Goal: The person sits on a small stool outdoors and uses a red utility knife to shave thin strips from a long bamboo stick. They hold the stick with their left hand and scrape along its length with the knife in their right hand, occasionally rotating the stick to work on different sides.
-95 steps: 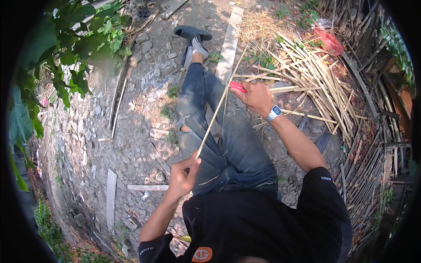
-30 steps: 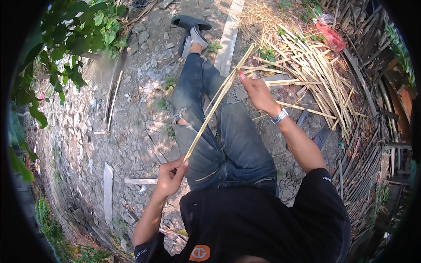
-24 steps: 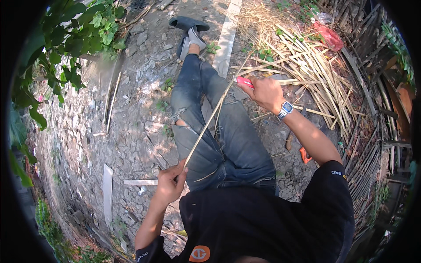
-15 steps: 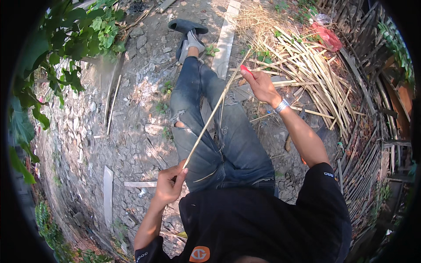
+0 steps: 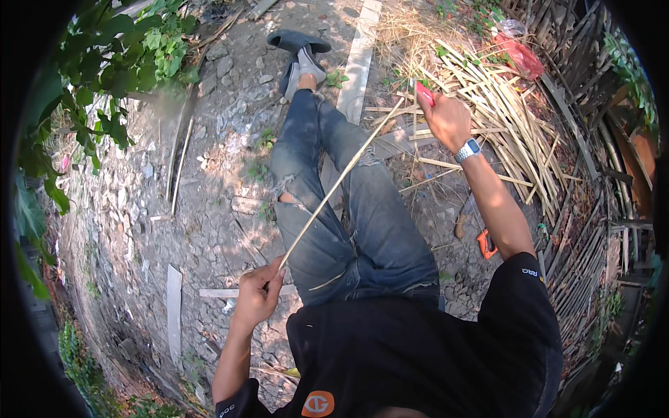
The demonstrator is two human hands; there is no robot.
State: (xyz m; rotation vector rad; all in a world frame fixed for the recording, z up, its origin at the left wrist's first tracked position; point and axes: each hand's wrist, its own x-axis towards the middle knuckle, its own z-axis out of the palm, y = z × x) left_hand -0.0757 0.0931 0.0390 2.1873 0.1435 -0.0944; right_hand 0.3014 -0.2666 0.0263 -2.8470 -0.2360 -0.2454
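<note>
My left hand (image 5: 257, 294) is closed round the lower end of a long, thin bamboo strip (image 5: 334, 187). Slanting up and to the right across my jeans, the strip ends just short of my right hand (image 5: 447, 120). That hand, with a watch (image 5: 468, 149) at its wrist, grips a small red-handled tool (image 5: 424, 93); its kind is not clear, since the fingers cover most of it. A gap shows between the strip's far end and the tool. A short curled shaving (image 5: 326, 281) lies on my lap.
Many split bamboo strips (image 5: 503, 111) are heaped at the right, with straw-like shavings (image 5: 404, 35) behind. An orange-handled saw (image 5: 486, 244) lies by my right forearm. A grey board (image 5: 359, 59) stretches past my feet. Leafy branches (image 5: 104, 63) hang at the left.
My right hand has moved right and slightly upward with the red-handled tool, away from the strip. My left hand has shifted a little left. The orange saw handle now shows more fully.
</note>
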